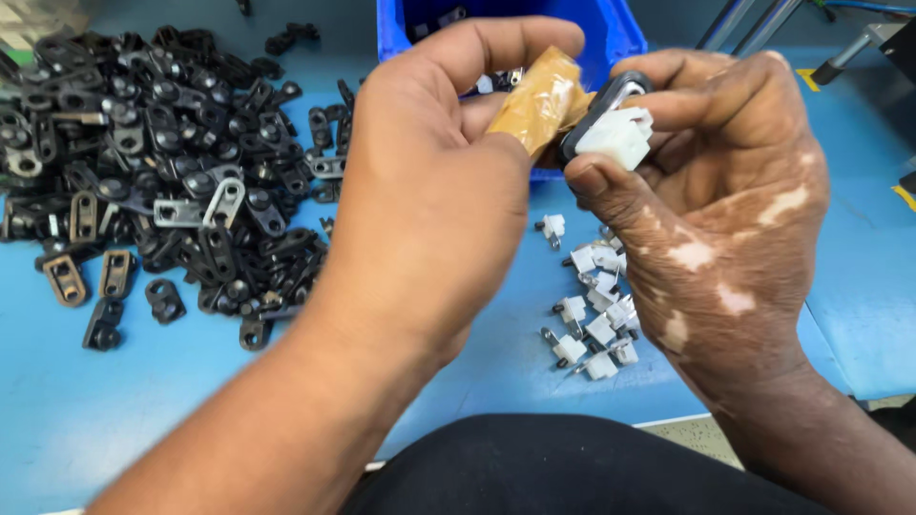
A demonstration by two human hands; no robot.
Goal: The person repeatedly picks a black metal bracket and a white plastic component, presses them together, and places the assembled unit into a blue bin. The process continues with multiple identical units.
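Fingers of both hands meet above the middle of the blue bench [114, 420], each closed on something small. On the right, the right hand [725, 219] pinches a white plastic connector [618, 138] between thumb and forefinger, with a black clip [603, 100] pressed against its far side; the fingers are curled tight around the pair. Just to its left, the left hand [429, 200] closes its thumb and forefinger on a crumpled amber wrapper or tape piece [541, 100], which touches the black clip.

These parts look light, hard and stiff, so a fingertip pinch on the flat sides of the white block seems the surest hold; the smooth plastic may slip if squeezed at a corner. The amber piece looks thin and soft, likely to crease rather than break.

Nearest the viewer, dark clothing fills the bottom edge. Slightly farther, below the right hand, lies a small scatter of white connectors [592, 319] with short metal pins. At the left spreads a large heap of black clips [162, 162], a few bare metal or brown. Farthest, behind the hands, stands a blue bin [611, 33], its contents mostly hidden.
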